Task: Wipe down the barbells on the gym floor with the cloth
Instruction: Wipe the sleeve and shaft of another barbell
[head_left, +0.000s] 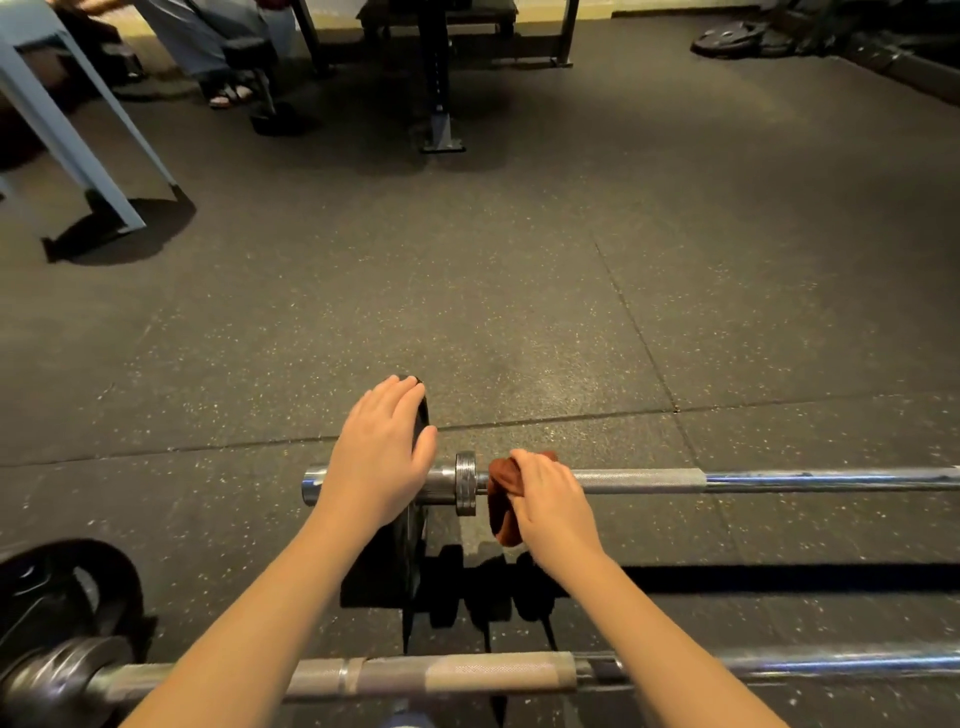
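A chrome barbell (727, 479) lies across the speckled rubber floor, its left end carrying an upright black weight plate (400, 561). My left hand (382, 452) rests flat over the top of that plate and the sleeve. My right hand (550, 501) presses a rust-brown cloth (501, 499) around the shaft just right of the steel collar (466, 482). A second barbell (467, 673) lies nearer me along the bottom, passing under both forearms, with a black plate (62, 592) at its left end.
A bench frame with a metal foot (441, 130) stands at the far centre. Pale blue frame legs (78, 145) stand at the far left, and a seated person's sandalled feet (228, 93) are behind them. Loose plates (727, 39) lie at the far right.
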